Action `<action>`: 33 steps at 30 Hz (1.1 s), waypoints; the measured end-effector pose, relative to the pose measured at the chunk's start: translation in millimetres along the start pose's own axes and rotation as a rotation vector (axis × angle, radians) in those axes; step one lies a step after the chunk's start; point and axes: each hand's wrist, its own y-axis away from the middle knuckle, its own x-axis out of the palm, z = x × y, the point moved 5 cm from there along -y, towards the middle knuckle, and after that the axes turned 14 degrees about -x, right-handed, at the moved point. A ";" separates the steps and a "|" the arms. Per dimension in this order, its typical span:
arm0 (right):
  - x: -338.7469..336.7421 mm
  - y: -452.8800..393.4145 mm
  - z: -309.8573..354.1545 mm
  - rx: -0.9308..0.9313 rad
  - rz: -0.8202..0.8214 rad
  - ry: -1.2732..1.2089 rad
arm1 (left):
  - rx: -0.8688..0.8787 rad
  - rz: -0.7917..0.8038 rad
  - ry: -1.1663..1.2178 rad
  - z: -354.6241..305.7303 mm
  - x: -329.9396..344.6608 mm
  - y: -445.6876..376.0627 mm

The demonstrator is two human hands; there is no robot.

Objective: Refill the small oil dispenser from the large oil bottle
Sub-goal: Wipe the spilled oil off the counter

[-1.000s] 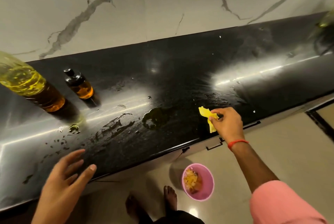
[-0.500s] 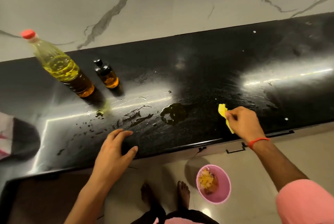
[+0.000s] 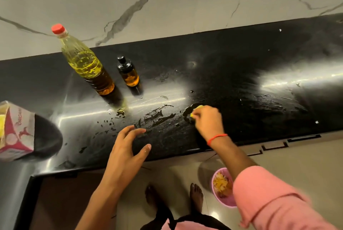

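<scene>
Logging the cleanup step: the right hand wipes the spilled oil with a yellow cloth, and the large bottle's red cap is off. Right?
Not quite. In the head view the large oil bottle has its red cap on. The right hand does hold the yellow cloth on the spill.

On the surface (image 3: pixel 232 66), the dispenser (image 3: pixel 129 73) stands just beside the bottle (image 3: pixel 87 64), at its 3 o'clock. A spill (image 3: pixel 157 116) lies at the dispenser's 5 o'clock. A carton (image 3: pixel 15 131) sits at the bottle's 8 o'clock. A bowl (image 3: pixel 222 187) rests on the floor (image 3: pixel 297 159) below the surface's front edge.
</scene>
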 end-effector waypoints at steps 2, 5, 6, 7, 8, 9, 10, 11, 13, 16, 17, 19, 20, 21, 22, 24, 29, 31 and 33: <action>13.7 5.7 26.0 -0.101 0.120 0.031 | 0.019 0.007 0.023 1.1 -5.1 -2.5; -4.9 18.9 1.0 -0.188 0.186 0.136 | 0.034 0.015 0.053 13.3 -20.1 -5.4; -20.1 19.4 -23.3 -0.150 0.138 0.172 | 0.024 0.010 0.068 21.3 -27.1 -5.4; -38.2 19.3 -52.2 -0.072 0.071 0.206 | 0.010 -0.001 0.082 29.4 -34.1 -5.1; -56.0 19.5 -77.6 0.031 0.020 0.239 | -0.004 -0.017 0.092 36.8 -40.4 -4.1; -67.5 17.9 -97.3 0.137 -0.009 0.264 | -0.020 -0.033 0.105 44.7 -46.5 -4.0; -73.1 13.9 -106.4 0.218 -0.036 0.273 | -0.034 -0.046 0.119 49.9 -50.8 -3.3; -71.7 7.8 -104.3 0.261 -0.071 0.258 | -0.046 -0.051 0.132 52.8 -52.5 -2.8; -51.1 -9.1 -73.0 0.251 -0.102 0.171 | -0.050 -0.044 0.139 54.0 -51.0 -3.6; 2.6 -21.5 6.1 0.113 -0.027 0.015 | -0.014 0.001 0.131 43.4 -43.1 -4.6; 18.6 -17.1 29.8 0.051 0.027 -0.017 | -0.003 0.019 0.133 39.0 -41.4 -5.0; 32.3 -0.8 51.6 -0.108 0.141 0.008 | 0.018 0.034 0.146 34.0 -42.7 -6.8; 28.2 6.8 46.1 -0.165 0.182 0.050 | 0.021 0.028 0.158 34.3 -45.6 -7.3; 18.4 11.5 31.2 -0.176 0.195 0.077 | 0.020 0.016 0.168 36.3 -49.5 -8.0; 4.6 12.5 10.3 -0.144 0.175 0.106 | 0.014 0.000 0.175 39.7 -53.3 -8.1; -27.9 6.9 -32.7 0.004 0.090 0.209 | -0.005 -0.031 0.177 47.1 -59.7 -8.1; -17.5 -40.1 -11.1 0.145 -0.024 0.201 | -0.007 -0.022 0.187 38.9 -49.1 -6.4; 17.6 -42.6 33.5 0.028 0.092 0.137 | 0.020 0.015 0.190 28.9 -41.9 -5.5; 39.7 -25.0 56.9 -0.128 0.263 0.115 | 0.030 0.032 0.206 25.9 -41.6 -6.5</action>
